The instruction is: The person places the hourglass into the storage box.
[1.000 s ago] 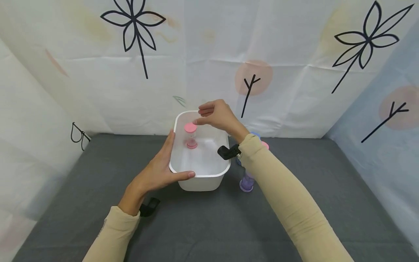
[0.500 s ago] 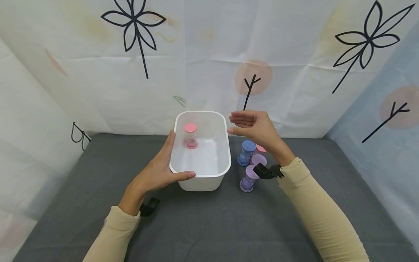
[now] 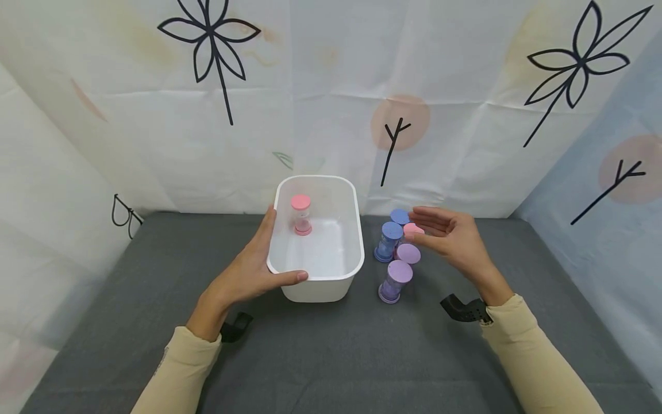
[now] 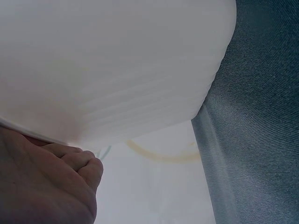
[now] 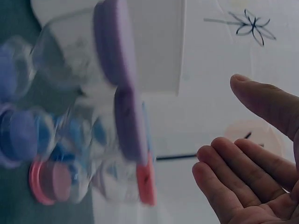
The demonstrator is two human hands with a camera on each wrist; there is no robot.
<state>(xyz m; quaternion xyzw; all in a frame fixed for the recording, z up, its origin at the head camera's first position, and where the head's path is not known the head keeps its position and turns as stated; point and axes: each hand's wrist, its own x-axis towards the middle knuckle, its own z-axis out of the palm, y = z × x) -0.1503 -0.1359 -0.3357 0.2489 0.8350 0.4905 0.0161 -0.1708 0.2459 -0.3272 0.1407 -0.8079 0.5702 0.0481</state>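
Observation:
A white plastic tub (image 3: 315,290) stands mid-table, with a pink-capped sand timer (image 3: 301,215) upright inside it. My left hand (image 3: 243,273) holds the tub's near left corner, thumb over the front rim and fingers along the outer left wall; the left wrist view has the fingers (image 4: 79,163) bent against the wall below the rim. To the tub's right my right hand (image 3: 450,238) hovers by a cluster of sand timers, thumb and fingers apart, nothing between them. The cluster has two blue, one pink and two purple ones, such as the front purple sand timer (image 3: 395,282).
A dark grey cloth (image 3: 331,362) covers the table. White printed fabric (image 3: 331,115) hangs behind and at both sides. Within the cluster, a blue sand timer (image 3: 389,241) stands nearest the tub, and the pink sand timer (image 3: 414,229) is partly hidden by the right hand.
My right hand has moved from above the tub rightward and down to the cluster of sand timers, uncovering more of them. The left hand, tub and pink timer inside stay put.

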